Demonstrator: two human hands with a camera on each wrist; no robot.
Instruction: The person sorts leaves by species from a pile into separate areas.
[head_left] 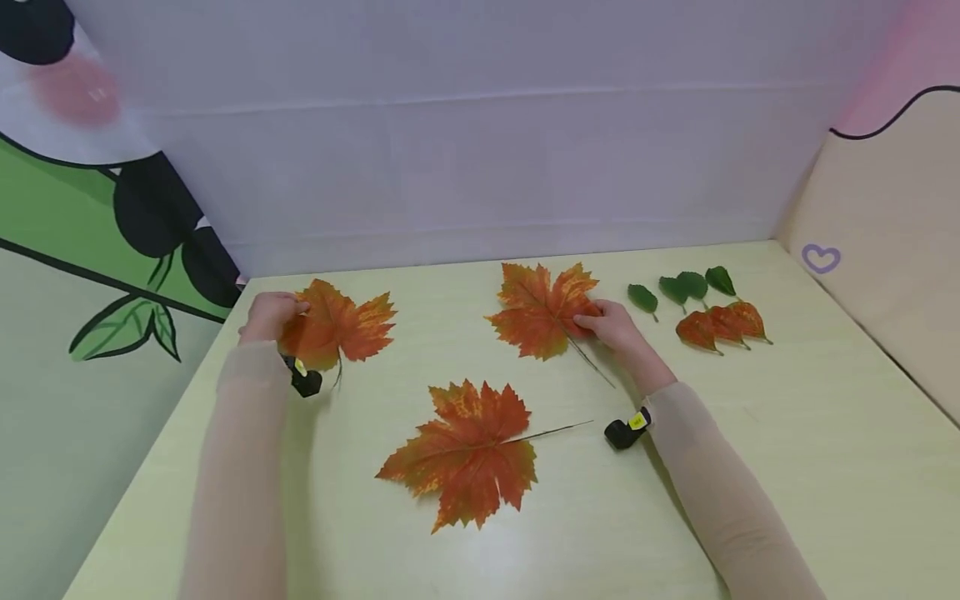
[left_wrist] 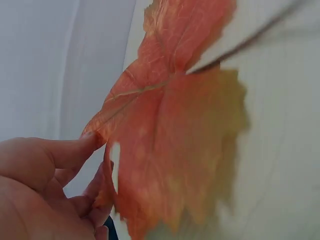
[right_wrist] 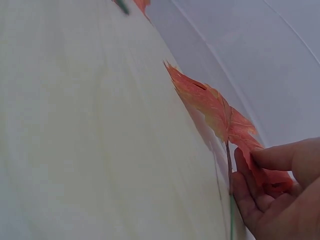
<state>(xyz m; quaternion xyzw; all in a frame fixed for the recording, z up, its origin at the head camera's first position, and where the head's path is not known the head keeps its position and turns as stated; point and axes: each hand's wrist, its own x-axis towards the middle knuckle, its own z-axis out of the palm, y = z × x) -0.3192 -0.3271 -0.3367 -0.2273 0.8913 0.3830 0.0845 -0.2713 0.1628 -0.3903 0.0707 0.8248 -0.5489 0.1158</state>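
Observation:
At the left of the table, my left hand point(head_left: 272, 317) pinches the edge of an orange-red maple leaf point(head_left: 337, 325). In the left wrist view, the thumb lies on one side of that leaf point(left_wrist: 170, 130), fingers behind it, the stem pointing away. My right hand point(head_left: 611, 323) holds a second maple leaf point(head_left: 543, 308) near the back of the table. The right wrist view has this leaf point(right_wrist: 215, 107) tilted, a lobe between thumb and fingers, its stem hanging beside the fingertips. Between the forearms a third maple leaf point(head_left: 468, 454) lies flat, stem to the right.
Several small green leaves point(head_left: 682, 287) lie at the back right. Just in front of them is a row of small orange-red leaves point(head_left: 723, 325). The pale table point(head_left: 825, 467) meets a light fabric wall point(head_left: 480, 167) behind and printed panels point(head_left: 892, 250) at the sides.

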